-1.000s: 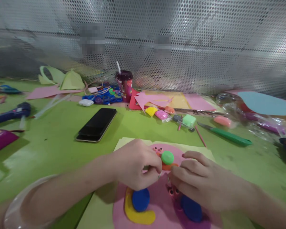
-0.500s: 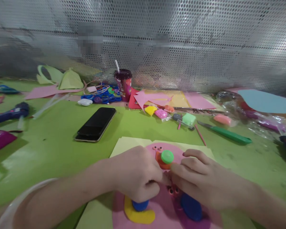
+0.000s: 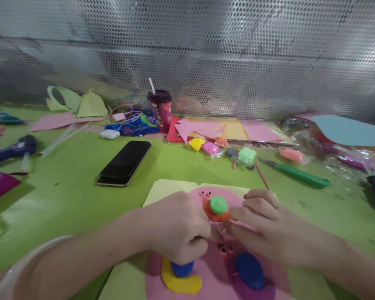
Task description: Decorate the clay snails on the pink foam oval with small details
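Observation:
My left hand (image 3: pixel 183 227) is curled, its index finger reaching the pink paper (image 3: pixel 212 275) at its middle. Close by, my right hand (image 3: pixel 268 229) has bent fingers, the tips near a tiny pale bit; whatever the fingertips hold is hidden. Between and below the hands are small bead-like eyes (image 3: pixel 226 250) above a purple shape with a blue disc (image 3: pixel 250 270). Above the hands is an orange snail-like figure (image 3: pixel 211 212) with a green cap-like disc (image 3: pixel 218 205) and two eyes. Under my left hand lies a yellow curved piece (image 3: pixel 181 283) with a blue round piece (image 3: pixel 183 268).
A phone (image 3: pixel 125 163) lies at left, with a lidded cup (image 3: pixel 161 110) behind it. Clay packets (image 3: pixel 211 148), a green-handled knife (image 3: pixel 301 174) and a pink stick (image 3: pixel 262 176) lie beyond the paper. A glue gun (image 3: pixel 15 149) is at far left, plastic wrapping (image 3: pixel 337 160) at far right.
My right hand has moved slightly right and up, away from my left fingertip, showing more of the blue disc. My left hand stays almost in place.

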A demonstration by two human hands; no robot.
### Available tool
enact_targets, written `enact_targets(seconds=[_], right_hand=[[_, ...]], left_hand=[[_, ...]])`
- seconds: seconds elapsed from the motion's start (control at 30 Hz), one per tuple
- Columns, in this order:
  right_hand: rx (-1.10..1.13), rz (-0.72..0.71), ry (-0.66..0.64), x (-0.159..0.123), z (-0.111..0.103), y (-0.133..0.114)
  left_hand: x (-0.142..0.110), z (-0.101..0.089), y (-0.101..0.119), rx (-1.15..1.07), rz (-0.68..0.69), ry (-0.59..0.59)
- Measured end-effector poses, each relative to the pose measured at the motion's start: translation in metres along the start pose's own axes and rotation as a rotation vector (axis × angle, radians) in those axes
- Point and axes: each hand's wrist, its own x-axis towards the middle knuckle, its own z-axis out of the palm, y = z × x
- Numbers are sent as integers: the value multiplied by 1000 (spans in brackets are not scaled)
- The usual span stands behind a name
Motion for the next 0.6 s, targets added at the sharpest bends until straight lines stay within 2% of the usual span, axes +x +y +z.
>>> enact_targets(seconds=[0.13, 0.3, 0.43, 0.6], right_hand=[[62, 33, 5, -2, 2, 2], [329, 144, -32, -4, -3, 7], [427, 125, -144, -6, -4, 8], [502, 115, -193, -6, 0, 4]], left_hand=[[0, 1, -1, -50, -15, 2], [0, 3, -1, -75, -23, 17], [0, 4, -1, -87, 12, 45], [1, 3, -1, -86, 25, 60]])
